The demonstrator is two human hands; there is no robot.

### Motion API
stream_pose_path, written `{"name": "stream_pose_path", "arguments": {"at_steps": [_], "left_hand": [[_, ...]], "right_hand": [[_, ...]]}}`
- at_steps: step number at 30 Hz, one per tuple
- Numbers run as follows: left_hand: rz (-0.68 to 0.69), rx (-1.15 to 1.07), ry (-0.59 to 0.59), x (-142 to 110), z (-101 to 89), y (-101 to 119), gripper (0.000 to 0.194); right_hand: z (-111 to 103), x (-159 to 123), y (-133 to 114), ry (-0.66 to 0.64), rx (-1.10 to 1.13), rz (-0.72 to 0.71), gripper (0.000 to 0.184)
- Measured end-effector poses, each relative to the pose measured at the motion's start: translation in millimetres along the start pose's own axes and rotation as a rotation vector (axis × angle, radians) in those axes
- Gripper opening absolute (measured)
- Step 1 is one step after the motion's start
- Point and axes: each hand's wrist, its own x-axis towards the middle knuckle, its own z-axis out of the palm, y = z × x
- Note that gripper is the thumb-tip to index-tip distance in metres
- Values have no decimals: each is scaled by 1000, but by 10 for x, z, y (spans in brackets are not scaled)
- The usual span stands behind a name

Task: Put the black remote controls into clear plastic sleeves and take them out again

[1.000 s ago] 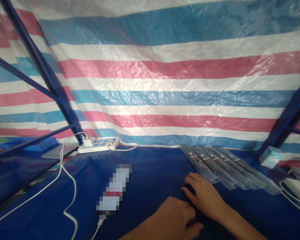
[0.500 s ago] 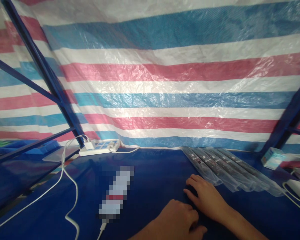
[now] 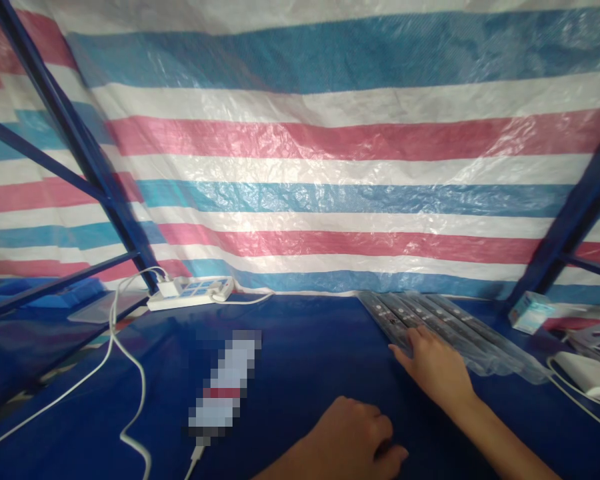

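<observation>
Several dark remote controls (image 3: 391, 318) in clear plastic bags lie side by side at the back right of the blue table. My right hand (image 3: 437, 373) is over the near ends of the leftmost bags, thumb apart from the fingers. Its fingertips reach the bags' surface; no grip on them shows. My left hand (image 3: 350, 437) rests low at the front middle of the table, fingers loosely bent and thumb apart. I see nothing in it, though its palm is hidden.
On the left lies a pixelated phone-like device (image 3: 225, 383) with a white cable plugged in. A white power strip (image 3: 193, 293) sits at the back left. To the right are a small light-blue box (image 3: 531, 312) and a white adapter (image 3: 583, 372). Blue metal posts (image 3: 115, 213) frame a striped tarp (image 3: 330, 200).
My right hand has moved forward and right, from the bare table onto the bagged remote controls. My left hand has hardly moved. The view has shifted slightly.
</observation>
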Motion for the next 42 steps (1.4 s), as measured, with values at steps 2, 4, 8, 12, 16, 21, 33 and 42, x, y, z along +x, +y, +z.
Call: {"name": "stream_pose_path", "arguments": {"at_steps": [2,4,8,12,16,21,33,42], "left_hand": [[-1,0,13,-9,-11,5,30],[-10,-1,19,-15,-27,11,31],[-47,-35,-16,-8,-82,11,31],[-212,-85,13,40,-191,-46,31],[-461,-114,195,100,-282,-216,28],[-727,-32,534,138,-251,-593,31],[-950,-94,377,93,-288,-1006,25],[-961,-164,391,134,-276,-1062,20]], "right_hand": [[29,27,33,-88,-52,28,19],[60,45,32,-148,-39,11,17],[52,42,-43,-206,99,-115,23],[-50,-35,-150,-266,256,-227,24],[-123,-143,-222,-307,378,-374,22],[-213,-229,-260,-368,522,-561,22],[-183,-121,-26,-322,603,-405,31],[-114,-35,169,-231,572,-339,37]]}}
